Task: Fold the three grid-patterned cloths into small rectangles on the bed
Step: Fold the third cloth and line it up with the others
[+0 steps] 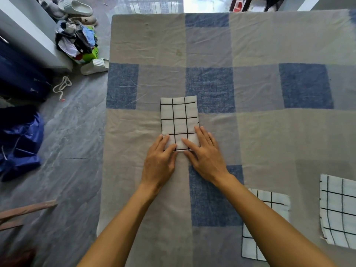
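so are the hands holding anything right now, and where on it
Nothing is gripped. Both the left hand and the right hand lie flat, palms down, pressing the near end of the folded grid cloth against the bed.

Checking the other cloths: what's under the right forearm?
A grid cloth lies flat on the bed, partly hidden beneath the right forearm; its covered middle can't be seen. Another grid cloth lies apart, further right.

Floor beside bed: clothes pile (77, 38), grey slippers (79, 6), white cord (62, 86), blue bag (20, 143).
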Demonstrator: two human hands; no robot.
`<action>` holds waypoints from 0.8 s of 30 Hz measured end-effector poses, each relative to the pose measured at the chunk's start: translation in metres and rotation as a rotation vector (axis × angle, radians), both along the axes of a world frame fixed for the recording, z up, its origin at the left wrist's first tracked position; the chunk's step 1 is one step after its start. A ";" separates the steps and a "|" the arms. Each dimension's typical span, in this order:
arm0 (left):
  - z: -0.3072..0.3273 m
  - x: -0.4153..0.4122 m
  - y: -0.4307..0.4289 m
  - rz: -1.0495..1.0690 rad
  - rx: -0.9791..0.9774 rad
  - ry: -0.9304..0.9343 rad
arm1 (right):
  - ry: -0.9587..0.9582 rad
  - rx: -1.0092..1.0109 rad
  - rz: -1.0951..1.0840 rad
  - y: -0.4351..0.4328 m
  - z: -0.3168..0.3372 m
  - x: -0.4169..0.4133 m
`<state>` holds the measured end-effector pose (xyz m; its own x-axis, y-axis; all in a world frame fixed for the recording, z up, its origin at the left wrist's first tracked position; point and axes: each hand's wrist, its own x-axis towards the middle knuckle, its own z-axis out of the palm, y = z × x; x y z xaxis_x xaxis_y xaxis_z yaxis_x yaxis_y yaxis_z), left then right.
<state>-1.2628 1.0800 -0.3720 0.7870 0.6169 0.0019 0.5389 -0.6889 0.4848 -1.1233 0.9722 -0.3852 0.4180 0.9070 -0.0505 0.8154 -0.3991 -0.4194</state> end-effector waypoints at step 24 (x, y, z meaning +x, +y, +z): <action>0.029 0.008 -0.096 -0.252 0.086 -0.003 | 0.165 0.034 -0.378 -0.123 0.046 -0.012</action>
